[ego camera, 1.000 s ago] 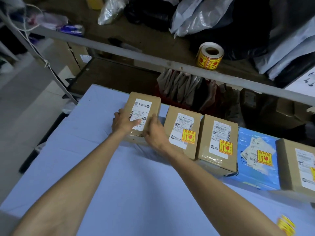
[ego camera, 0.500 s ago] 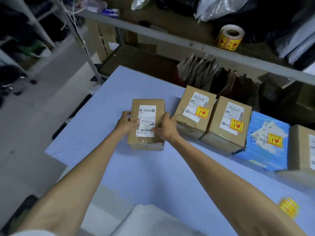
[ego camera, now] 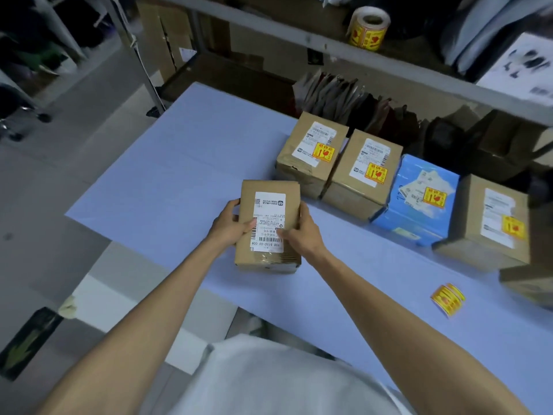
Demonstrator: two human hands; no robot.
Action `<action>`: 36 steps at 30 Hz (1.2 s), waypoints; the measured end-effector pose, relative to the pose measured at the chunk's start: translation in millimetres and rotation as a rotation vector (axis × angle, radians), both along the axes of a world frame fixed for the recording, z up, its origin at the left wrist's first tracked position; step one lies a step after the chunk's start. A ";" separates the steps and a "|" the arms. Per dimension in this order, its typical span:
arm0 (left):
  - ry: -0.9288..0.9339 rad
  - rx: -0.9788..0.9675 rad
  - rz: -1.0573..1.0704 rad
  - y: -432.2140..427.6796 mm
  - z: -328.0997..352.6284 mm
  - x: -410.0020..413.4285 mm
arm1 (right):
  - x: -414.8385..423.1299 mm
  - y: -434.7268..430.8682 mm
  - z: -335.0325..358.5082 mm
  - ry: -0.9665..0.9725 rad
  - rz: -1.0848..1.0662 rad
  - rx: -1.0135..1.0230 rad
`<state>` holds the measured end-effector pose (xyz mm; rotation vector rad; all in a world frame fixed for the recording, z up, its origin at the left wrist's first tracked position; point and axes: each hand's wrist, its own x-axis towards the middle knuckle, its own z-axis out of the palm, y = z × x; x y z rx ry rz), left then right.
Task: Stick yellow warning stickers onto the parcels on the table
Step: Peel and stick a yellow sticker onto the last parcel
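A small brown parcel [ego camera: 269,187] with a white shipping label and no yellow sticker sits on the pale blue table [ego camera: 167,187]. My left hand [ego camera: 232,223] grips its left side and my right hand [ego camera: 299,232] grips its right side, thumbs on the label. Behind it stands a row of parcels that carry yellow stickers: two brown boxes [ego camera: 302,172] [ego camera: 356,187], a blue parcel [ego camera: 419,223] and another brown box [ego camera: 478,232]. A small strip of yellow warning stickers [ego camera: 447,298] lies on the table at the right.
A large roll of yellow stickers [ego camera: 368,28] stands on the shelf rail above the table. Paper bags [ego camera: 329,91] and cartons [ego camera: 505,145] fill the space behind the parcels. The table's left edge drops to the grey floor [ego camera: 59,187]. Another box corner [ego camera: 526,283] shows at far right.
Both hands have pulled the unstickered parcel out of the row toward me and turned it so its label runs lengthwise. The camera view has shifted left and down.
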<state>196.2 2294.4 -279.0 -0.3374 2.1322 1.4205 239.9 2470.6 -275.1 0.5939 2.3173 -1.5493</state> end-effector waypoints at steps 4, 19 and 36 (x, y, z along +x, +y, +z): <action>0.036 -0.021 -0.118 62.9 2.1 28.2 | 47.1 55.4 2.2 0.005 -0.158 -0.019; 0.073 0.024 -0.360 248.3 -0.9 121.9 | 182.4 215.6 0.4 0.050 -0.539 -0.053; 0.076 -0.018 -0.264 251.4 -4.2 147.0 | 206.9 230.0 -21.2 0.142 -0.517 -0.286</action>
